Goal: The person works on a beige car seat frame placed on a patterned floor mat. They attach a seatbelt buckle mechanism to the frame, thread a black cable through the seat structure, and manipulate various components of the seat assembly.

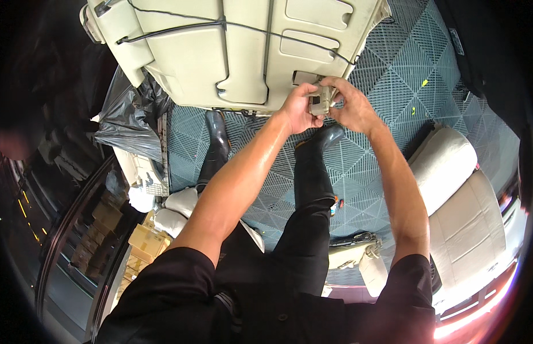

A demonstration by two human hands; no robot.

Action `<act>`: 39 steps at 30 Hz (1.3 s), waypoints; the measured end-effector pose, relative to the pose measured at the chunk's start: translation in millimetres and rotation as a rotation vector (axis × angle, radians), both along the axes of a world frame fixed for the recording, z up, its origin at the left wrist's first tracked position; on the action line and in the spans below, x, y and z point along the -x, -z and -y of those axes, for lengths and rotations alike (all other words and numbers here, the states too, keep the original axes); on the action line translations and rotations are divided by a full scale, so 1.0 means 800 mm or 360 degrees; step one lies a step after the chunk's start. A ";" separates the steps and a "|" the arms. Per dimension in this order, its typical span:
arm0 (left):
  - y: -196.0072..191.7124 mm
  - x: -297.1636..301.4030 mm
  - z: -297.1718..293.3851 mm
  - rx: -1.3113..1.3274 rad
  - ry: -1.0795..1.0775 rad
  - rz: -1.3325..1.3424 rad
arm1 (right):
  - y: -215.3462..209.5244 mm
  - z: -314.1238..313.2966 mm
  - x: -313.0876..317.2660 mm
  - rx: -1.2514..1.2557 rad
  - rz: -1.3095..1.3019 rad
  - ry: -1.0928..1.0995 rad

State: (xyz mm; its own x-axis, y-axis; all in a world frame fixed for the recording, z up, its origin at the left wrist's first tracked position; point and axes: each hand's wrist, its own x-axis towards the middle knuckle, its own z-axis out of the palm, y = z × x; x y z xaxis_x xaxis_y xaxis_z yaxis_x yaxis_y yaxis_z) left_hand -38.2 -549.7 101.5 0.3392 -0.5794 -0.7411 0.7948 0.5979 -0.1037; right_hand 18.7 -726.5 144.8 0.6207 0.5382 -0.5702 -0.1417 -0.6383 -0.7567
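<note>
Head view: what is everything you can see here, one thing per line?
Moulded panel: one, cream, top centre, black wires across it.
Small part: one, beige, at the panel's lower edge, between both hands.
Floor tiles: blue-grey grid, underfoot.
Plastic bag: one, black, left.
Cardboard boxes: several, tan, lower left.
Seat: one, cream, right.
Boots: two, dark, centre.
Left hand: gripping the small part.
Right hand: gripping it from the other side.

Grey grid-tile floor (392,74) — cream car seat (461,200), cardboard boxes (143,241).
</note>
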 end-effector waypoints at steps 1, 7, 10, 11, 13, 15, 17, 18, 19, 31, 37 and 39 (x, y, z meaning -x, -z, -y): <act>0.002 0.004 -0.001 -0.0005 -0.0004 0.0012 | -0.004 -0.005 -0.003 -0.0013 0.0013 -0.0026; -0.016 0.024 0.004 -0.0146 -0.0049 -0.0046 | 0.007 -0.003 -0.009 -0.0009 0.0219 -0.0338; -0.022 0.038 0.001 -0.0220 -0.0061 -0.0053 | 0.003 -0.006 -0.003 -0.0028 0.0314 -0.0397; -0.020 0.045 -0.003 -0.0233 -0.0072 -0.0028 | 0.003 -0.009 0.000 -0.0040 0.0353 -0.0399; -0.027 0.047 -0.006 -0.0384 0.0016 0.0065 | 0.002 -0.010 0.005 -0.0026 0.0379 -0.0374; -0.035 0.049 -0.006 -0.0660 0.0200 0.0197 | 0.000 -0.011 0.007 0.0025 0.0350 -0.0335; -0.042 0.047 -0.010 -0.0772 0.0285 0.0397 | -0.003 -0.006 0.000 -0.0020 0.0238 -0.0265; -0.045 0.045 -0.011 -0.0828 0.0329 0.0500 | -0.003 -0.003 -0.003 -0.0044 0.0184 -0.0227; -0.047 0.042 -0.010 -0.0873 0.0455 0.0627 | 0.001 0.002 -0.008 -0.0094 -0.0125 -0.0041; -0.027 0.024 -0.017 -0.1125 0.1192 0.1360 | 0.010 0.024 0.015 -0.0102 -0.0785 0.0063; -0.020 0.031 -0.036 -0.1452 0.1285 0.1773 | -0.008 -0.009 0.009 0.0356 0.0201 -0.0603; -0.022 0.026 -0.041 -0.1394 0.1292 0.1611 | -0.006 -0.004 0.004 0.0350 0.0454 -0.0648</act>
State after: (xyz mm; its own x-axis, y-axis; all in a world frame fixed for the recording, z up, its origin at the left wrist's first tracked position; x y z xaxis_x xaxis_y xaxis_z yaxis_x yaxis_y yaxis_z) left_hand -58.7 -516.7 118.8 0.7085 -0.3744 -0.5982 0.4438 -0.4227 0.7902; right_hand 15.6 -723.6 149.8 0.5334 0.6543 -0.5360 0.3415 -0.7464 -0.5712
